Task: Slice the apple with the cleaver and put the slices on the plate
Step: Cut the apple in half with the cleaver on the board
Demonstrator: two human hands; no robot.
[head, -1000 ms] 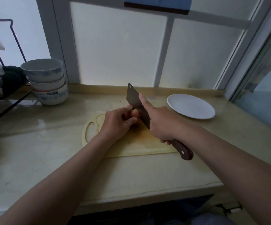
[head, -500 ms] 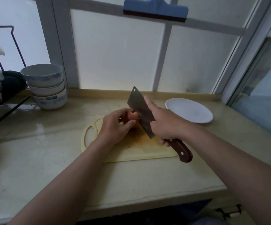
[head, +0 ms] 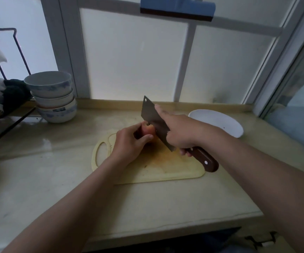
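No slices on the round white plate [head: 218,123] right of the pale cutting board [head: 165,168]; my left hand [head: 129,143] clamps the reddish apple [head: 148,130], my right hand [head: 182,132] grips the wooden-handled steel cleaver [head: 154,121] at it.

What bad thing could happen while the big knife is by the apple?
The left hand holds the apple with its thumb close to the cleaver, so a slip could cut it. The apple is round and might roll on the board. The right hand has a finger along the blade's back, which may weaken its hold.
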